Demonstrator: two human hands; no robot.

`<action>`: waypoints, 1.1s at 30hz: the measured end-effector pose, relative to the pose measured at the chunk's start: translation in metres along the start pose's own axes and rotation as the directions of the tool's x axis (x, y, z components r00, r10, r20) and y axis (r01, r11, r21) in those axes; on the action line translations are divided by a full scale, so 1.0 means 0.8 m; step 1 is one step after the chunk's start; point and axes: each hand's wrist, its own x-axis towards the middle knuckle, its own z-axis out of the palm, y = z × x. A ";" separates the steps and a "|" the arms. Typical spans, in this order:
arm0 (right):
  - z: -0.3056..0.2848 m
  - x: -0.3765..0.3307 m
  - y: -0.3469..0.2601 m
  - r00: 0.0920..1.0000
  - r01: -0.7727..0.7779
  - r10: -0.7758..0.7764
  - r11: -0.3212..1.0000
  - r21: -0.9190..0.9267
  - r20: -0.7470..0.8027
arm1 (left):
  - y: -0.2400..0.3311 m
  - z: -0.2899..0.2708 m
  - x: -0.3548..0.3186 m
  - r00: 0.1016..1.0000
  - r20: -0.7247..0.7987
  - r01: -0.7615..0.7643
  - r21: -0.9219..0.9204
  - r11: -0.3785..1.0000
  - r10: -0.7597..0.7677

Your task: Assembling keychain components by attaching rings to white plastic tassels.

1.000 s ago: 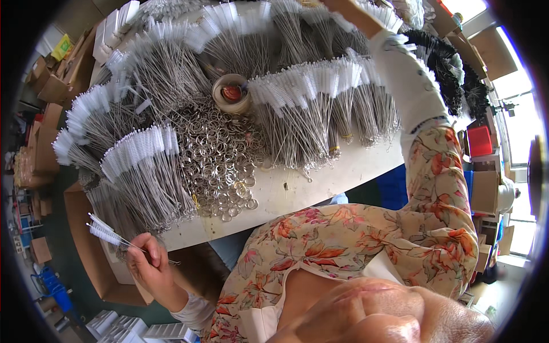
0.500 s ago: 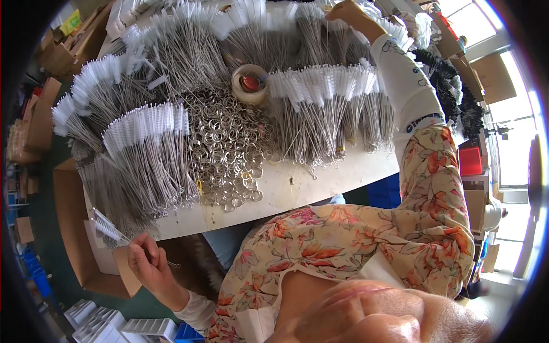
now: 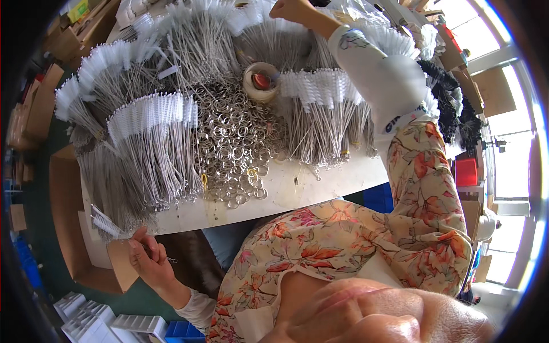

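My left hand [image 3: 150, 260] is closed at the table's near left corner, pinching the thin wire stem of a white-bristled tube brush [image 3: 106, 222]. The bristles point up and left, and the looped wire end shows past my fingers. I cannot tell whether more than one brush is in the grip. At the far side of the table my right hand [image 3: 293, 12] is curled closed above the white brush heads [image 3: 263, 28]. Whatever its fingers hold, if anything, is hidden. A dense row of wire-stemmed brushes [image 3: 151, 123] lies nearest my left hand.
Loose metal split rings [image 3: 234, 146] are heaped mid-table beside a tape roll [image 3: 260, 82] with something red inside. More brushes [image 3: 323, 94] lie to the right. An open cardboard box [image 3: 66, 223] stands left of the table [image 3: 297, 188]; black brushes [image 3: 449, 108] are at far right.
My right hand has swept left across the far brush heads. My left hand keeps its hold on the brush, almost in place. The whole view has shifted slightly.
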 end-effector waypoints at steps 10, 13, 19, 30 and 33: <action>0.003 0.002 0.045 0.982 -0.155 0.140 0.981 -0.115 -0.126 | -0.010 0.001 0.004 0.999 0.041 0.036 -0.072 0.997 -0.033; -0.025 -0.003 0.002 0.942 0.069 -0.061 0.998 0.012 -0.330 | -0.009 0.005 -0.013 1.000 -0.019 0.007 -0.067 0.998 -0.008; -0.138 -0.063 -0.057 0.962 0.071 -0.251 0.620 0.782 0.111 | -0.021 0.091 0.024 0.973 0.207 -0.082 -0.112 0.990 0.104; -0.036 -0.361 -0.136 0.859 -0.085 -0.500 0.077 0.993 0.113 | -0.060 0.260 0.035 0.757 0.514 -0.515 0.093 0.852 0.402; -0.014 -0.383 -0.084 0.971 0.131 -0.213 0.082 0.988 -0.111 | -0.065 0.251 0.015 0.492 0.432 -0.868 0.174 0.465 0.756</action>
